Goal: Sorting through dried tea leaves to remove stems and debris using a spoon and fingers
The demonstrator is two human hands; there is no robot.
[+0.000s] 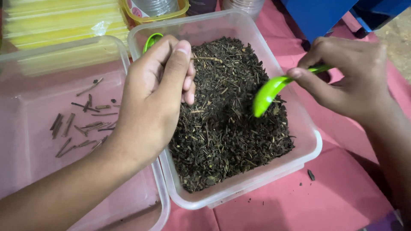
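Head view: left hand (150, 98) curled, fingers pinching a thin, light, brittle twig (204, 57) over dry loose tea leaves (227, 124) in the clear tub (308, 141). Right hand (351, 72) pinches the green spoon (274, 87) by its stiff handle, the best hold. Sorted sticks (81, 124) lie in the left tub (141, 201).

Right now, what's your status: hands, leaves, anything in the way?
Left hand pinching a twig above the dried leaves. Right hand holding a green spoon over the tub. Nothing blocking.

my green plastic spoon (269, 92) tilts bowl-down over dark dried tea leaves (227, 124) filling the clear tub (308, 141); a thin twig (205, 58) lies on top.
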